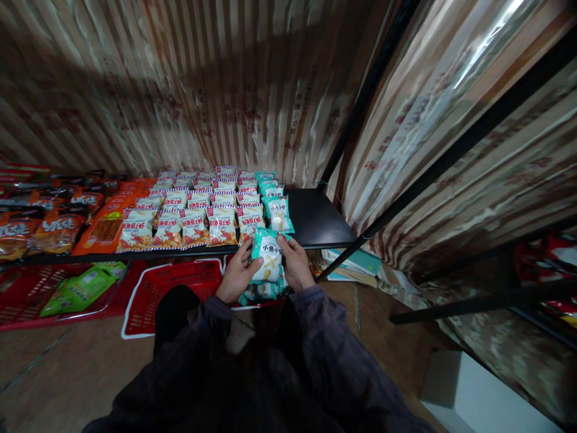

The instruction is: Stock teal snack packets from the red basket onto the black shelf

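Observation:
Between both hands I hold a teal and white snack bag [268,257], upright, its printed front facing me. My left hand [240,272] grips its left side, thumb across the front. My right hand [295,261] is closed on its right edge. Just below, more teal bags [262,293] lie partly hidden by my hands. On the black shelf [318,219] ahead stands a column of matching teal bags [279,214]. To their left sit several rows of white and red snack bags [222,227].
Farther left on the shelf are orange packets [103,228] and dark orange bags [58,230]. A red basket [169,288] is below the shelf, beside another holding a green bag [83,291]. Black posts [406,198] slant along the right. A white box [478,391] stands on the floor.

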The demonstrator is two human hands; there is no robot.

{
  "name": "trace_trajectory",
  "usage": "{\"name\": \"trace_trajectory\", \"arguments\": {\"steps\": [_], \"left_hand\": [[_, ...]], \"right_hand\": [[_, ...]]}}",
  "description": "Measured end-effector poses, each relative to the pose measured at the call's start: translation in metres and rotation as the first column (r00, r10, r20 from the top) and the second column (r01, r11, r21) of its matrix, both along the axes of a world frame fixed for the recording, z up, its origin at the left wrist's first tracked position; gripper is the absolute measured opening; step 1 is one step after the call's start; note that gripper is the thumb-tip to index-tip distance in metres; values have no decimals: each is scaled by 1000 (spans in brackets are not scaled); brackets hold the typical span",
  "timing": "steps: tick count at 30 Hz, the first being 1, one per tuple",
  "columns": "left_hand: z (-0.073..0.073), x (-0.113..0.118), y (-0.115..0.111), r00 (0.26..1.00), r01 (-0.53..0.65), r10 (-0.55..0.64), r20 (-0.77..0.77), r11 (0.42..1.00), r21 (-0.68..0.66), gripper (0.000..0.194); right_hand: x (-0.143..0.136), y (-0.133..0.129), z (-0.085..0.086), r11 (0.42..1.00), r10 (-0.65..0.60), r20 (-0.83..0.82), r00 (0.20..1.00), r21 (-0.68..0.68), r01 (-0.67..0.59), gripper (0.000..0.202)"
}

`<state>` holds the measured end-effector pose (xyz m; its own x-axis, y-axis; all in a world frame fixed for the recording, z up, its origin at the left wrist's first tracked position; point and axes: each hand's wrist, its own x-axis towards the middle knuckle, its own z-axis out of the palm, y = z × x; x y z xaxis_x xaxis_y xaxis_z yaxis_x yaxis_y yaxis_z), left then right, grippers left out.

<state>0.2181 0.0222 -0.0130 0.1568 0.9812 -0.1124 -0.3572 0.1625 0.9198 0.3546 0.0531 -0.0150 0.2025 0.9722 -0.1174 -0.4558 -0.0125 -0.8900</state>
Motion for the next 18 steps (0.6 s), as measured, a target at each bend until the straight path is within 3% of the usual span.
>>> {"name": "trace_trajectory", "arguments": {"steps": [3, 7, 18], "left_hand": [[-6, -1, -1, 999, 24, -24, -21, 1000, 6, 72], [-10, -2, -3, 1000, -13, 13, -21, 1000, 10, 69], [5, -8, 4, 984, -172, 174, 43, 984, -47, 63]], "right_hand": [[0, 3, -3, 998, -69, -23, 997, -8, 69, 39], [1, 5, 1, 999, -43, -74, 996, -17, 42, 40], [0, -25, 0, 949, 313, -33, 949, -22, -314, 50]]}}
